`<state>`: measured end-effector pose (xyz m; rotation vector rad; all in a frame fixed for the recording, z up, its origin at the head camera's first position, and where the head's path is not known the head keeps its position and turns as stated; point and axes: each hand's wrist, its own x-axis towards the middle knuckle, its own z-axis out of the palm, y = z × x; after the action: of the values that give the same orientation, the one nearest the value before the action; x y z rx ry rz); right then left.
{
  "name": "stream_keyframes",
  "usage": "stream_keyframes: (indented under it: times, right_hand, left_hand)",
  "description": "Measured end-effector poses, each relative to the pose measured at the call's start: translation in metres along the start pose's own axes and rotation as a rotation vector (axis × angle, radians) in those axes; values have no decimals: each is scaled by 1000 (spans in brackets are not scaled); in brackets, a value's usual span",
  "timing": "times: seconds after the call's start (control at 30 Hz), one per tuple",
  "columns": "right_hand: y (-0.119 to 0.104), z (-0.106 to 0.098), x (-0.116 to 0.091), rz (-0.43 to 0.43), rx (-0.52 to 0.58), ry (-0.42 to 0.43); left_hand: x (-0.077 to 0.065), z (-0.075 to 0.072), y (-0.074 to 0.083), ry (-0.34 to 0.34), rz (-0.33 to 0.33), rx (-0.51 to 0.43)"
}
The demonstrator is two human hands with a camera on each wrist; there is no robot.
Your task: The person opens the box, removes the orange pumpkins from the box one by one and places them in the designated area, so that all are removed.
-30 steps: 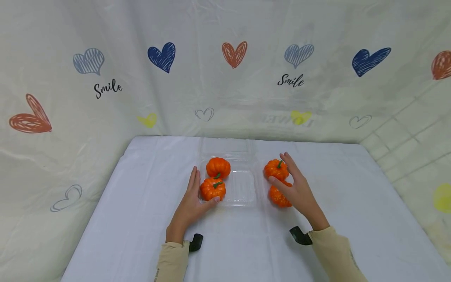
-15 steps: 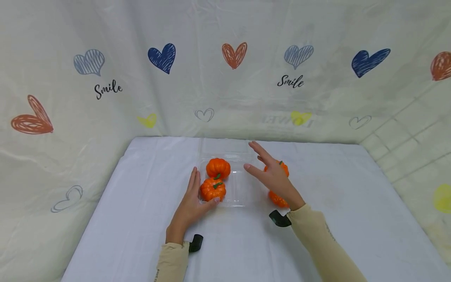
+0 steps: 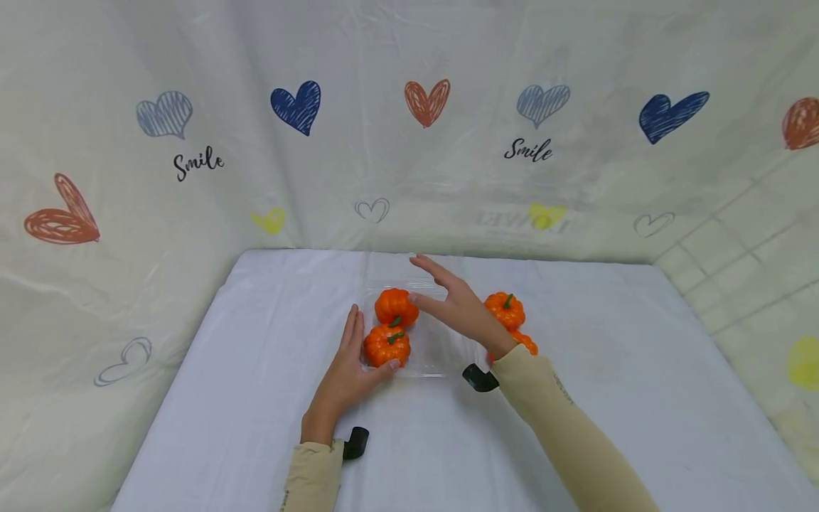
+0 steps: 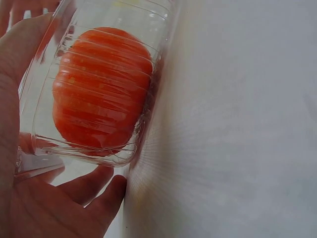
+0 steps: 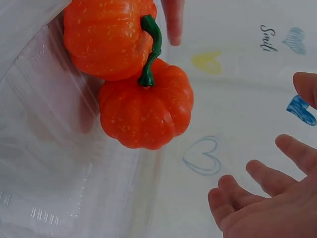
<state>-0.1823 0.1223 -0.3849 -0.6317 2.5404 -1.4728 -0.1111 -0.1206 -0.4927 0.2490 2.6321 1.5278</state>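
Observation:
A clear plastic clamshell container [image 3: 430, 371] lies on the table with its lid folded back. Two small orange pumpkins with green stems sit in its left half, the front pumpkin [image 3: 387, 346] and the rear pumpkin [image 3: 393, 306]. My left hand [image 3: 345, 380] rests along the container's left side, fingers straight, thumb at the front rim; the left wrist view shows the front pumpkin through the clear wall. Over the container's right half my right hand [image 3: 457, 306] hovers, fingers spread and holding nothing. Its thumb overlaps the rear pumpkin in the head view, but the right wrist view [image 5: 277, 198] shows them apart.
Right of the container two more orange pumpkins stand on the table, the farther pumpkin [image 3: 505, 311] and the nearer pumpkin [image 3: 525, 341], partly behind my right forearm. A white cloth [image 3: 608, 370] covers the table. Behind hangs a pale curtain [image 3: 473, 178] printed with hearts.
My right hand has moved left from above the two pumpkins on the right to over the container, carrying nothing. The left hand and the container have stayed in place.

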Motion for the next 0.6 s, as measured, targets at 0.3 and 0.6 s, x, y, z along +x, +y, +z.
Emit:
stream_keyframes:
  times: [0.3, 0.6]
  right_hand:
    - [4, 14, 19, 18, -62, -100]
    - [12, 31, 29, 33, -162, -202]
  left_hand:
    - [-1, -1, -1, 1, -2, 7]
    - [-1, -2, -1, -2, 18, -7]
